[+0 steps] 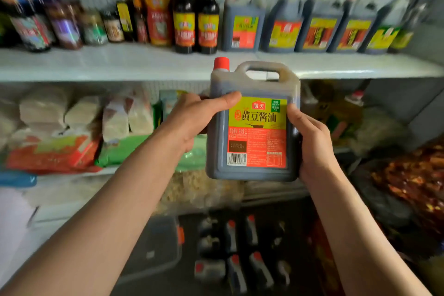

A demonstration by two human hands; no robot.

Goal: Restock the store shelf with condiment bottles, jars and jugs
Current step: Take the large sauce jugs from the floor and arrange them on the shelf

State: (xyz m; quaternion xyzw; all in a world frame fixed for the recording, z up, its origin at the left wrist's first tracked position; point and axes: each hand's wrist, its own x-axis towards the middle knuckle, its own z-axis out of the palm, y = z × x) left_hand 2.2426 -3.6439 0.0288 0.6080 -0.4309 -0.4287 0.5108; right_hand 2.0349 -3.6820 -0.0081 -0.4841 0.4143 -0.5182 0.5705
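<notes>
The left thumb lies flat across the top corner of the label, the other left fingers wrapped out of sight round the jug's left side. The left hand thus grips that side. The right thumb presses the label's right edge, and the right hand curls round the right side and lower corner; its fingers are hidden behind. Between the two hands the one dark jug is held upright in the air, red cap at top left, handle at top right, its yellow and red label facing the camera. It hangs in front of the edge of the upper shelf, partly below it, touching no shelf.

Behind it on the upper shelf, six jugs stand in a row to the right, the nearest just above the held one. Left of them stand two tall dark bottles with red caps, then one orange bottle, then smaller bottles and jars, too blurred to count.

On the lower shelf lie pale packets, one red pack and one green pack. On the floor below, more capped jugs lie in rows; about eight show, though blur makes the count unsure.
</notes>
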